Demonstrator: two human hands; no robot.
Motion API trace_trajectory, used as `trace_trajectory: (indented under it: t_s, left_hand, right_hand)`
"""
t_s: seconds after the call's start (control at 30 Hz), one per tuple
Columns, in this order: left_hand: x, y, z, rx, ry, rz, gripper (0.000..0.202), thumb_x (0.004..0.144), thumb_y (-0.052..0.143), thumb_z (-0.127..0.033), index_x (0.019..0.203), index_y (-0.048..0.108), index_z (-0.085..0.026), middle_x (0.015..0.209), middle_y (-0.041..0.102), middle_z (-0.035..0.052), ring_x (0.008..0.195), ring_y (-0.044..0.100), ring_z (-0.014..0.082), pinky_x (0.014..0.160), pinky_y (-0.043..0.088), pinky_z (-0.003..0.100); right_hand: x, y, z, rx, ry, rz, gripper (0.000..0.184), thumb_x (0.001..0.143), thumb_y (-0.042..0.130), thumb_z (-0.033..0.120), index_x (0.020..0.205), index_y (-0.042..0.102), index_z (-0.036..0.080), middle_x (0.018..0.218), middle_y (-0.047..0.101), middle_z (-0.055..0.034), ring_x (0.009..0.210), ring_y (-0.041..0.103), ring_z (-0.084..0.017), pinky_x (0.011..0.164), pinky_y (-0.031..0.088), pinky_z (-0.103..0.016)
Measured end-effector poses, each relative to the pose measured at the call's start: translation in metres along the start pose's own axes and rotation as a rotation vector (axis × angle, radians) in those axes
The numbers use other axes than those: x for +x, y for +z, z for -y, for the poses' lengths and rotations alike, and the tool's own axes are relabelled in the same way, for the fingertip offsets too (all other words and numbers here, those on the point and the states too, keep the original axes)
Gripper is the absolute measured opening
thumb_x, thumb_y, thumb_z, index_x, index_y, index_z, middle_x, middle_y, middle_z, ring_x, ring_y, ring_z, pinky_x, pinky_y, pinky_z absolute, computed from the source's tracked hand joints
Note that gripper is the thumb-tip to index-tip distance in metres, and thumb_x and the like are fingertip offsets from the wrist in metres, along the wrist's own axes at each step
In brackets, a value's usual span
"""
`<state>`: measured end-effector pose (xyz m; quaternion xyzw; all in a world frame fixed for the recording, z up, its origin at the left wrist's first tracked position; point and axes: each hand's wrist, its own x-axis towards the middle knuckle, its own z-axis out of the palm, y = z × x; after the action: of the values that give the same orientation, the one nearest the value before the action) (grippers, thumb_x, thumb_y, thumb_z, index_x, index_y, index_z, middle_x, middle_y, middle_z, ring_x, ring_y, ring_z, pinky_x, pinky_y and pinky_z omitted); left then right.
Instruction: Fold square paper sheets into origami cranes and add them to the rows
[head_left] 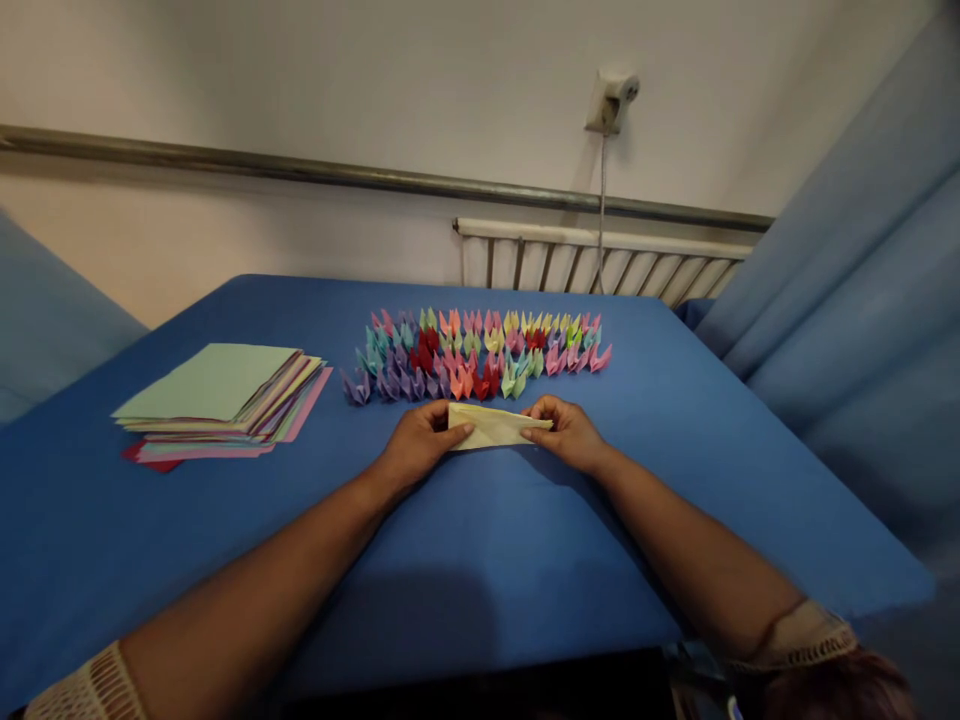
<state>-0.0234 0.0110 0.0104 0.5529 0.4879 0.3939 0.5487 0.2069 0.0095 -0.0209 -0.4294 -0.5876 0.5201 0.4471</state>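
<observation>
A pale yellow sheet of folded paper (491, 427) is stretched between my two hands, just above the blue table. My left hand (421, 440) pinches its left end, thumb on the near face and fingers behind. At the opposite end, my right hand (568, 434) grips the paper the same way. The fingers behind the sheet are partly hidden. Just beyond my hands stand several rows of small folded paper cranes (461, 378) in purple, red, pink, green, yellow and blue.
To the left lies an uneven stack of coloured paper (217, 385), pale green on top. A blue cloth covers the table (300, 560). Behind it are a radiator (585, 255), a metal rail (337, 172) and a wall socket with a plugged-in cord (606, 105). A blue curtain (862, 260) hangs at the right.
</observation>
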Motion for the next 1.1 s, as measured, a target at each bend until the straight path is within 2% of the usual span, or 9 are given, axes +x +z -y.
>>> trace_trajectory:
  t_s: [0.17,0.4,0.6,0.77,0.87,0.93,1.03,1.1]
  left_hand:
    - [-0.001,0.0,0.001,-0.003,-0.012,0.016,0.037,0.063,0.077,-0.043,0.085,0.068,-0.014,0.084,0.071,0.0044,0.074,0.064,0.0189,0.072,0.051,0.032]
    - [-0.001,-0.001,0.0,0.033,-0.01,-0.004,0.039,0.066,0.075,-0.047,0.085,0.07,-0.014,0.08,0.07,0.0035,0.069,0.061,0.0172,0.065,0.048,0.027]
    - [0.002,-0.006,0.003,0.166,0.033,-0.001,0.035,0.073,0.066,-0.048,0.079,0.067,-0.013,0.068,0.062,0.0005,0.061,0.053,0.0136,0.057,0.04,0.024]
    - [0.005,-0.009,0.006,0.306,0.059,-0.013,0.034,0.075,0.059,-0.047,0.073,0.062,-0.014,0.063,0.055,-0.0022,0.058,0.048,0.0125,0.054,0.036,0.023]
    - [0.006,-0.01,0.007,0.524,0.095,-0.011,0.031,0.078,0.054,-0.045,0.069,0.058,-0.016,0.059,0.05,-0.0036,0.055,0.045,0.0122,0.052,0.031,0.023]
    - [0.005,-0.01,0.006,0.717,0.127,-0.017,0.03,0.08,0.052,-0.043,0.067,0.058,-0.017,0.058,0.049,-0.0038,0.055,0.045,0.0126,0.051,0.028,0.024]
    - [0.002,-0.009,0.001,0.937,0.169,-0.013,0.028,0.083,0.05,-0.04,0.07,0.059,-0.017,0.059,0.052,-0.0026,0.055,0.047,0.0139,0.053,0.028,0.025]
    - [0.001,-0.009,-0.002,1.017,0.194,-0.007,0.026,0.084,0.048,-0.038,0.074,0.061,-0.018,0.061,0.056,-0.0012,0.056,0.048,0.0148,0.054,0.028,0.026]
  right_hand:
    - [0.0,-0.001,0.0,0.079,0.075,-0.012,0.038,0.062,0.076,0.046,0.075,0.05,0.021,0.062,0.05,0.0075,0.054,0.044,-0.009,0.054,0.034,-0.023]
    - [0.003,-0.002,0.002,0.139,0.099,-0.005,0.038,0.065,0.074,0.049,0.073,0.05,0.021,0.064,0.055,0.0059,0.056,0.049,-0.01,0.058,0.039,-0.024]
    - [0.005,-0.004,-0.001,0.141,0.088,-0.006,0.037,0.063,0.074,0.049,0.072,0.053,0.02,0.061,0.056,0.006,0.054,0.049,-0.01,0.056,0.039,-0.024]
    - [0.006,-0.006,-0.004,0.052,0.092,-0.006,0.035,0.071,0.066,0.051,0.072,0.052,0.019,0.057,0.053,0.0056,0.05,0.047,-0.01,0.052,0.037,-0.023]
    - [0.007,-0.006,-0.008,-0.132,0.138,-0.073,0.031,0.078,0.057,0.048,0.068,0.048,0.02,0.056,0.052,0.0045,0.05,0.048,-0.012,0.051,0.039,-0.025]
    - [0.006,-0.005,-0.007,-0.392,0.119,-0.166,0.026,0.082,0.055,0.042,0.068,0.049,0.02,0.058,0.053,0.0028,0.054,0.05,-0.014,0.055,0.041,-0.028]
    - [0.0,0.001,0.004,-0.832,-0.059,-0.245,0.012,0.085,0.053,0.029,0.084,0.059,0.018,0.077,0.063,-0.0044,0.073,0.057,-0.02,0.07,0.046,-0.034]
    - [-0.009,0.01,0.016,-1.008,-0.263,-0.187,0.018,0.086,0.051,0.022,0.099,0.061,0.014,0.102,0.064,-0.0121,0.096,0.057,-0.024,0.085,0.045,-0.039]
